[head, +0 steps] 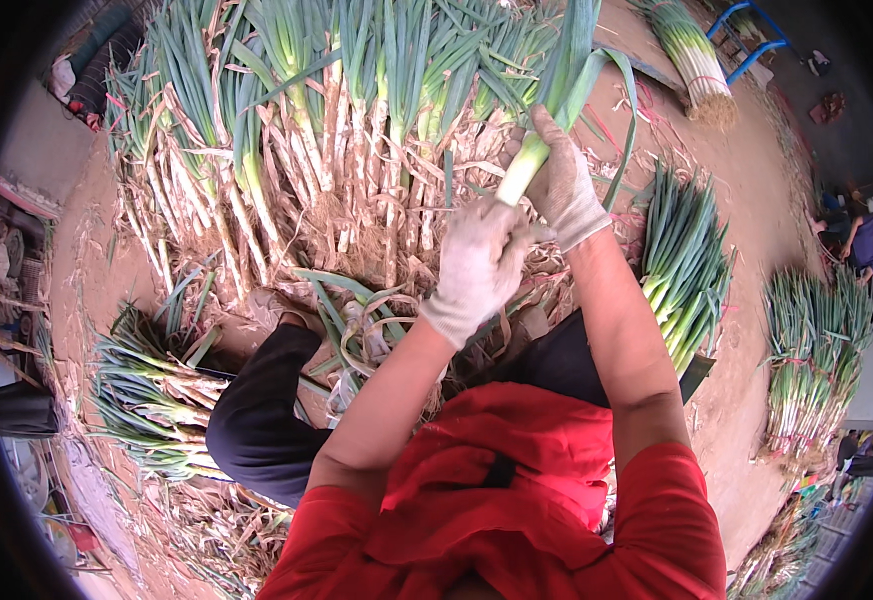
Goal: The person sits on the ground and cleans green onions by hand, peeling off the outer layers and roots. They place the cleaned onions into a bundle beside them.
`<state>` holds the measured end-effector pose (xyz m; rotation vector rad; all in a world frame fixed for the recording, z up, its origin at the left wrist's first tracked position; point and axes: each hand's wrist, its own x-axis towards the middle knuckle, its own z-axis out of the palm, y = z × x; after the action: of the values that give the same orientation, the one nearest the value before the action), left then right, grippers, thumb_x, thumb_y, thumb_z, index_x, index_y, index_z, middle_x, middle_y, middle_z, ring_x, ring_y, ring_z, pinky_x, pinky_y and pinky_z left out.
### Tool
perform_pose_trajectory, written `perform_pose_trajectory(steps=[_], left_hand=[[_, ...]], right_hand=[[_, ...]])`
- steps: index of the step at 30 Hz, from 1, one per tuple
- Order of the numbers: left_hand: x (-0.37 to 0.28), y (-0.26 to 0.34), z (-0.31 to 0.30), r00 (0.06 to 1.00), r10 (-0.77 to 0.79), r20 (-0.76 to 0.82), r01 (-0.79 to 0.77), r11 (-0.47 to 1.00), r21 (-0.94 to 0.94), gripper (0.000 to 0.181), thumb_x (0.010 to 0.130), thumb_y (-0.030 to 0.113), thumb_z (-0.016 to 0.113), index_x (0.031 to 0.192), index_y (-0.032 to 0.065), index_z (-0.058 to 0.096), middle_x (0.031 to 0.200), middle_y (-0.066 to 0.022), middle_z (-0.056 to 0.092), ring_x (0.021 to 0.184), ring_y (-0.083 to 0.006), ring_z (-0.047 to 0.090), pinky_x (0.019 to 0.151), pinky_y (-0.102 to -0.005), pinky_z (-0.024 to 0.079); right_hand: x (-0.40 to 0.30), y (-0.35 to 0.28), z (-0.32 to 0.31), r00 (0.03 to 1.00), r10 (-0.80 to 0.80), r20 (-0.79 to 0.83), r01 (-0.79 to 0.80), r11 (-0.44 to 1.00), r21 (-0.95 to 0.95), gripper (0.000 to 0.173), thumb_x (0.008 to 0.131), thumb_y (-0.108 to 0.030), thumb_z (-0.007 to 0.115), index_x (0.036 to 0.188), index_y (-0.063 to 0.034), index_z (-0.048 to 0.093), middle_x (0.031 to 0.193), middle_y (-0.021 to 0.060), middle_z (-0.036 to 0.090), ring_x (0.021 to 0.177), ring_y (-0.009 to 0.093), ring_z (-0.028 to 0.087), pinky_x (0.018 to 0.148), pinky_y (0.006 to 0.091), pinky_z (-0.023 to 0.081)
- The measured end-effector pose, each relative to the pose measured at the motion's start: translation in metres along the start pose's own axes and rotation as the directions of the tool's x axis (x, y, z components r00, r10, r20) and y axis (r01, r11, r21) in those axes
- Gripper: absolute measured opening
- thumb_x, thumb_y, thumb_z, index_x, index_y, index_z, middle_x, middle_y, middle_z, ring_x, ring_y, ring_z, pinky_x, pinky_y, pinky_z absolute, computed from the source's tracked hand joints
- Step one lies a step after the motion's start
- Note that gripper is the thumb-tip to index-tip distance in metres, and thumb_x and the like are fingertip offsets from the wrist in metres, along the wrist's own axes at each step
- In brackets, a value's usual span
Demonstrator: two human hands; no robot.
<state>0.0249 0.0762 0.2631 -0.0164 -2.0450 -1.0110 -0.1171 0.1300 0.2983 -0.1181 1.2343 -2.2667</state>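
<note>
A peeled green onion stalk (528, 166) is raised over the pile, its white part angled down to the left and its green leaves pointing up. My right hand (556, 169), in a pale knit glove, grips it where white turns to green. At its lower white end is my left hand (484, 259), gloved too, with its fingers curled around that end; the root tip is hidden. Behind both hands stands a wide mass of unpeeled green onions (331, 142), with brown, dry outer leaves and dirty roots.
Green onion bundles lie left (159, 397) and right (684, 262) of my legs. A tied bundle (691, 60) lies at the upper right near a blue metal frame (759, 49). More tied bundles (811, 367) stand far right, near a person (865, 244). Peeled husks (204, 525) litter the ground.
</note>
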Motion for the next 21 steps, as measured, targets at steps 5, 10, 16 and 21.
perform_pose_trajectory(steps=[5, 10, 16, 21], left_hand=[[-0.065, -0.01, -0.038, 0.851, -0.257, 0.459, 0.299, 0.954, -0.02, 0.009, 0.082, 0.005, 0.063, 0.08, 0.0043, 0.055, 0.074, -0.0137, 0.059, 0.065, -0.0299, 0.061, 0.06, -0.0389, 0.049], [-0.233, -0.085, -0.085, 0.053, -0.607, 0.793, 0.042, 0.795, 0.606, 0.074, 0.081, 0.039, 0.064, 0.145, 0.0214, 0.032, 0.119, -0.0223, 0.058, 0.111, -0.0371, 0.055, 0.097, -0.0427, 0.042], [-0.256, -0.123, -0.091, -0.117, -0.767, 0.631, 0.111, 0.621, 0.776, 0.063, 0.087, 0.026, 0.051, 0.144, 0.0073, 0.03, 0.115, -0.0265, 0.061, 0.109, -0.0362, 0.059, 0.094, -0.0427, 0.045], [-0.153, -0.105, -0.058, 0.522, -0.804, 0.287, 0.65, 0.592, 0.477, 0.03, 0.084, 0.032, 0.056, 0.094, 0.0065, 0.067, 0.084, -0.0211, 0.065, 0.083, -0.0383, 0.064, 0.074, -0.044, 0.05]], right_hand=[[0.007, -0.007, -0.029, 0.993, 0.024, -0.116, -0.029, 0.999, -0.044, 0.035, 0.088, -0.029, 0.066, 0.111, -0.0078, 0.05, 0.085, 0.0098, 0.057, 0.069, 0.022, 0.059, 0.064, 0.039, 0.054], [0.019, -0.047, -0.051, 0.981, -0.155, -0.118, 0.16, 0.987, 0.03, 0.031, 0.092, -0.032, 0.06, 0.11, -0.0085, 0.051, 0.08, 0.0096, 0.058, 0.066, 0.018, 0.058, 0.058, 0.0333, 0.053], [0.028, -0.066, -0.089, 0.97, -0.243, 0.018, 0.234, 0.949, 0.211, 0.042, 0.096, -0.043, 0.048, 0.112, -0.004, 0.055, 0.082, 0.0093, 0.062, 0.068, 0.019, 0.059, 0.061, 0.0344, 0.05], [0.032, -0.066, -0.092, 0.968, -0.221, 0.122, 0.179, 0.942, 0.283, 0.046, 0.097, -0.045, 0.044, 0.111, -0.0026, 0.056, 0.082, 0.009, 0.061, 0.069, 0.02, 0.058, 0.063, 0.0348, 0.05]])
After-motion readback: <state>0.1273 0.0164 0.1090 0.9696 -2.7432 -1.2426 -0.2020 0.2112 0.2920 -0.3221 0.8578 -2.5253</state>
